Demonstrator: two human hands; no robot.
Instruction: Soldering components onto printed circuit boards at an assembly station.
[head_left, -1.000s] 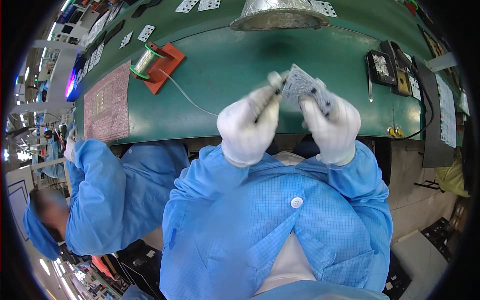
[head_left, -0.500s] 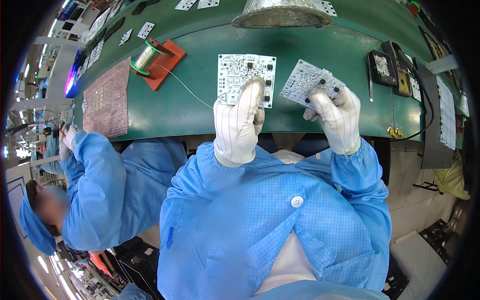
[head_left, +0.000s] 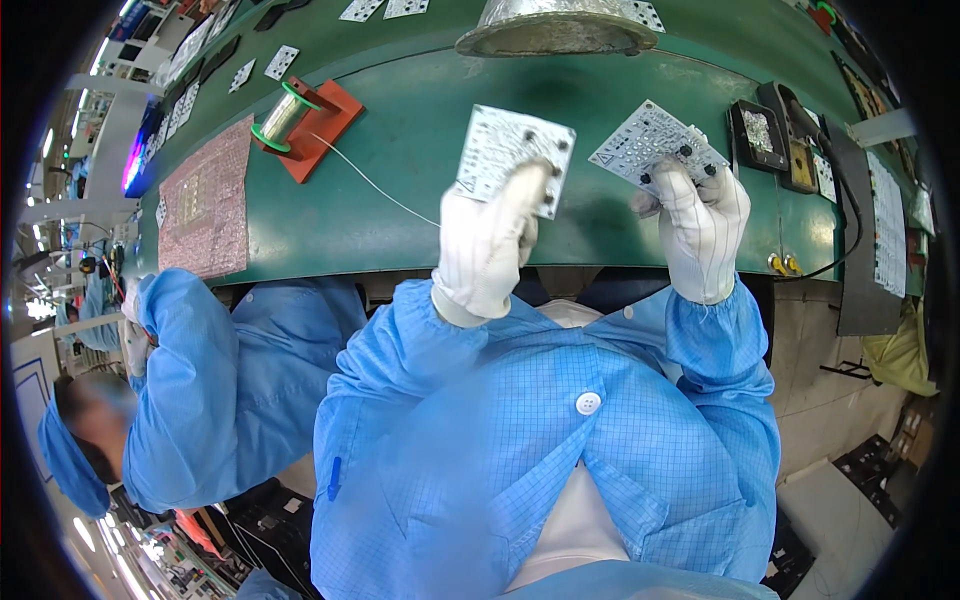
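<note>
In my gloved left hand (head_left: 490,235) is a white circuit board (head_left: 500,142) with black parts along its right side. The thumb lies over its face and the fingers are behind it. A second white circuit board (head_left: 645,140), turned cornerwise, is pinched in my gloved right hand (head_left: 700,225), the thumb on its lower edge near several black parts. Both boards are held up above the green bench, apart from each other. The fingers behind each board are partly hidden.
A solder wire spool (head_left: 285,118) sits on a red stand (head_left: 325,130), its wire trailing toward my left hand. Pink bubble wrap (head_left: 205,205) lies to the left. A metal duct hood (head_left: 555,35) hangs at the far side. A soldering iron stand (head_left: 800,150) is at right. A co-worker (head_left: 230,380) sits at left.
The left board has turned clockwise and moved slightly right. My right hand has carried its board to the right and tilted it, widening the gap between the boards.
</note>
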